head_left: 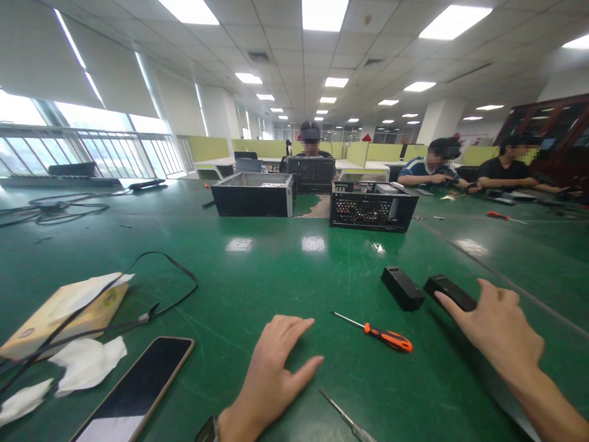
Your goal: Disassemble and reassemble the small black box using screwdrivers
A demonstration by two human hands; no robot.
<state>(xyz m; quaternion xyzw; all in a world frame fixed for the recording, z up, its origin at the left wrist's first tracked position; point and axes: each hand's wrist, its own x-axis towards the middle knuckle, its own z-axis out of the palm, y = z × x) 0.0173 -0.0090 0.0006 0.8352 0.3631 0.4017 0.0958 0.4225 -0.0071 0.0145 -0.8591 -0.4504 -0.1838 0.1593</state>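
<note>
My right hand [504, 328] is closed around the near end of a black oblong block [448, 290], thumb along its left side. Beside it on the green table [257, 270] lies a second black oblong block [402, 287]. My left hand [278, 368] rests near the table's front with fingers and thumb apart, holding nothing. Between the hands lies a screwdriver [389, 337] with an orange and black handle, its shaft pointing left. Closer to the front edge is a thin metal tool [345, 417], cut off by the frame.
At left are a phone [138, 387], crumpled tissues [89, 365], a yellow tissue pack [92, 307] and a black cable [193, 282]. Two open computer cases [255, 199] [372, 209] stand farther back. Several people sit at the table beyond; another screwdriver [499, 215] lies at right.
</note>
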